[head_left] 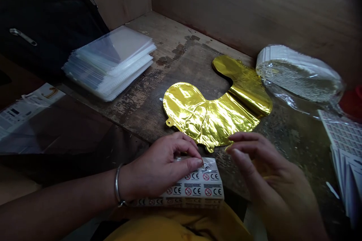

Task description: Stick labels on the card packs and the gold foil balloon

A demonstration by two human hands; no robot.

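My left hand (160, 167) rests on a white sheet of printed CE warning labels (195, 188), with thumb and fingertips pinching its top edge. A metal bangle (117, 184) circles that wrist. My right hand (263, 169) is beside the sheet, its fingertips pinching a small corner at the lower edge of a crumpled gold foil balloon (209, 116). The balloon lies flat on a worn wooden workbench (181, 71), curved in shape, with one end folded over.
A stack of clear plastic bags (109, 64) lies at the left, before a black bag (42, 26). At the right are a wrapped bundle of printed sheets (296, 73), more label sheets (343, 147) and a red object (352, 105). Wooden walls close the bench's back.
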